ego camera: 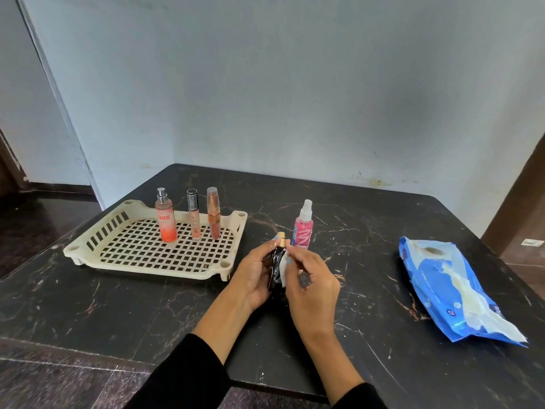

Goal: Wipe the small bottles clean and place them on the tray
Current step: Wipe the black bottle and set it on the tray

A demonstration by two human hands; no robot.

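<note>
Left hand [253, 276] curled round black bottle [275, 268], long axis near upright, gold cap above the fingertips; right hand [309, 278] pinches white wipe [283, 265] against its side; tray [153, 265] lies left of the fingers, nearer the left hand; pink spray bottle [302, 231] just beyond, unwiped.

A dark marble-patterned table [147, 305] with pale and rust veins stood against a pale blue-grey wall [295, 84]. Near the table's right edge lay a blue wet-wipe packet [451, 290], flat, its torn white flap open toward the front right corner. A brown door frame [519, 202] rose at the right. Dark polished floor [35, 219] showed beyond the table's left edge.
</note>
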